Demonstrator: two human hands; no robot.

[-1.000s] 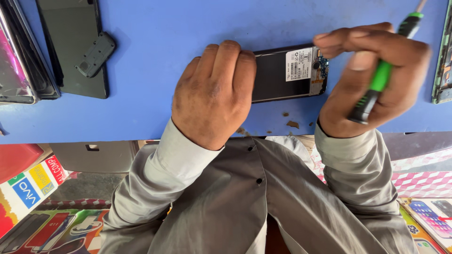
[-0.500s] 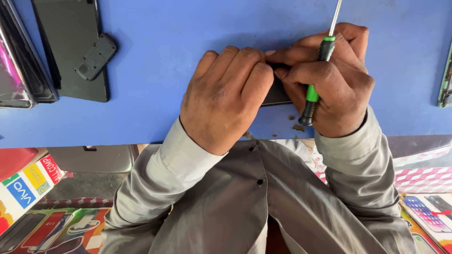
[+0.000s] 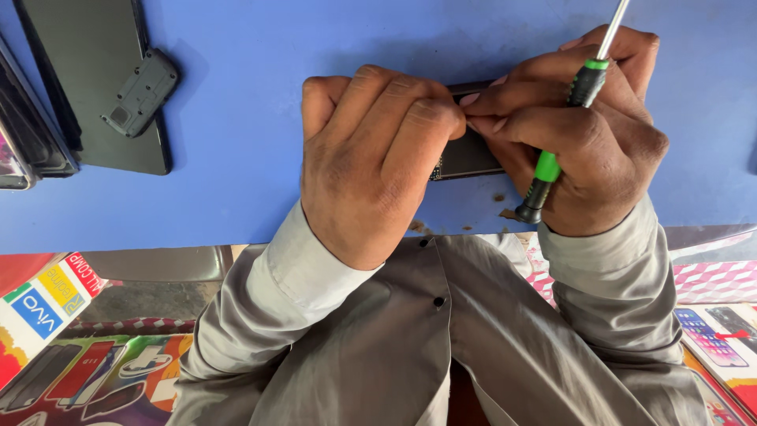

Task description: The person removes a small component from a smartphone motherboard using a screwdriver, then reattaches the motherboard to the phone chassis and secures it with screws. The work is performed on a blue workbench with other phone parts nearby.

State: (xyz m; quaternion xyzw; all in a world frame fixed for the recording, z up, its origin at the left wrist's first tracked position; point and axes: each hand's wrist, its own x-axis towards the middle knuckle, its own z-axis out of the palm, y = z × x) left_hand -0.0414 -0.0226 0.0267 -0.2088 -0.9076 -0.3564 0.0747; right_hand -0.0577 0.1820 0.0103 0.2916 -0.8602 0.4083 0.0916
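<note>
- Diff vs a second ago: the phone's open back with its label was exposed between the hands then; now both hands have closed in over it and only a dark strip shows. Half a second ago the hands were already nearly in this pose; little change since.
- Landmark: the opened phone (image 3: 471,151), lying flat on the blue table (image 3: 260,134) near the table's front edge.
- Nearest, below the phone: grey shirt (image 3: 378,339) with sleeves running up to both wrists; small brown crumbs of debris (image 3: 505,213) on the table just under the phone.
- Left hand (image 3: 371,158): curled palm-down over the phone's left end, fingers bent and pressing on it, covering most of the body.
- Right hand (image 3: 576,134): clenched around a green-and-black screwdriver (image 3: 569,118), handle end pointing down past the phone's lower edge, metal shaft rising away above it. Its fingertips (image 3: 481,101) meet the left hand's knuckles on top of the phone.
- Screwdriver tip is out of view; cannot tell what it touches.
- Far left of the phone, well apart: a dark flat panel (image 3: 95,87) with a small dark grey part (image 3: 142,93) lying on it.
</note>
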